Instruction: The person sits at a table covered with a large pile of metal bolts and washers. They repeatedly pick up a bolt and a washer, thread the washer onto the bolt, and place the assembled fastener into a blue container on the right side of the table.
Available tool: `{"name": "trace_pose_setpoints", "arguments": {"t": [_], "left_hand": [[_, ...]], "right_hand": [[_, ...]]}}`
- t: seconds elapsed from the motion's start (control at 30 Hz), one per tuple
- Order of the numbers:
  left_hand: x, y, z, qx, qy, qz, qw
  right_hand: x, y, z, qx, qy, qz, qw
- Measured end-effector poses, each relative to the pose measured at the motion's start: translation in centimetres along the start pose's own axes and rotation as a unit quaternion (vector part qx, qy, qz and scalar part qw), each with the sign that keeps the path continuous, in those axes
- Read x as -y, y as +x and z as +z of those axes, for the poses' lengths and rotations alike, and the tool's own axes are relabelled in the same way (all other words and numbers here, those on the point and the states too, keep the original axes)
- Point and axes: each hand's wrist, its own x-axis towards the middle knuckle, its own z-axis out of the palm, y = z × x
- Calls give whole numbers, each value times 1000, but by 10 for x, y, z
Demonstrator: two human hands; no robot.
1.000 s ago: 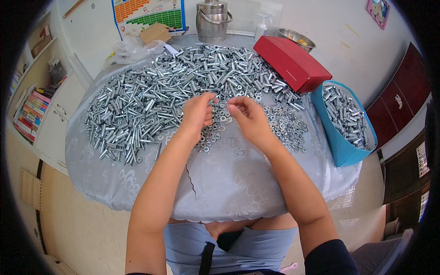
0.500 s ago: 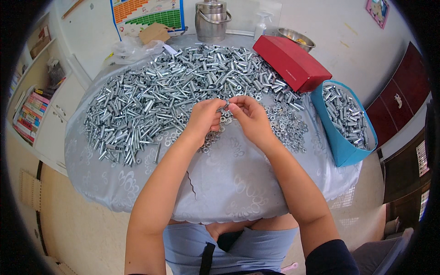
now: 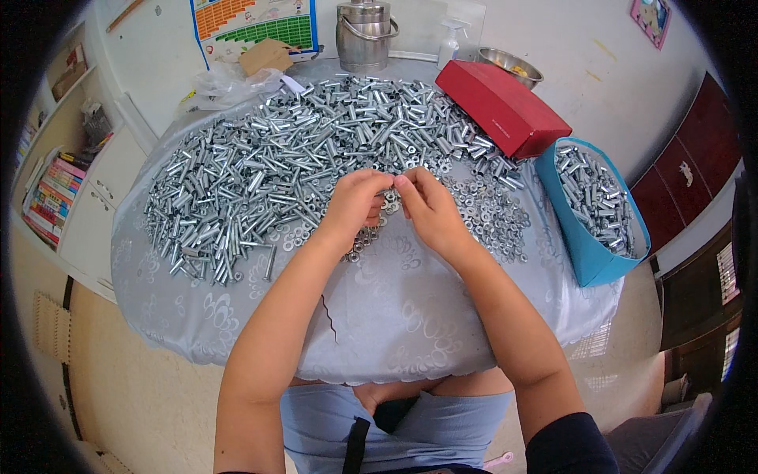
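Observation:
My left hand and my right hand meet fingertip to fingertip over the near side of a heap of metal parts. Both are closed in a pinch on a small silvery metal part, mostly covered by the fingers; its exact kind cannot be made out. Around and beyond the hands lies the large heap of bolts and metal sleeves. Loose washers and nuts spread to the right of my right hand, and more of them lie under my left hand.
A blue fabric bin filled with metal sleeves stands at the table's right edge. Beside it lies a red box. A lidded metal pail, a spray bottle, a metal bowl and a plastic bag are at the back.
My right thumb and fingers have shifted slightly and closed in against the left fingertips, covering more of the small metal part. The heap looks unchanged.

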Motion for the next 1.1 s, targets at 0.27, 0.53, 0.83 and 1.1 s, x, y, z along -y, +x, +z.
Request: {"name": "trace_pose_setpoints", "arguments": {"t": [0.27, 0.53, 0.83, 1.1], "left_hand": [[5, 3, -2, -19, 61, 87, 994], [8, 5, -3, -8, 68, 145, 987], [3, 1, -2, -34, 62, 88, 994], [7, 3, 0, -38, 50, 133, 989]], "right_hand": [[6, -1, -4, 49, 37, 84, 995], [19, -6, -3, 33, -19, -11, 999], [23, -4, -5, 60, 51, 22, 997], [32, -5, -14, 95, 54, 73, 991]]}}
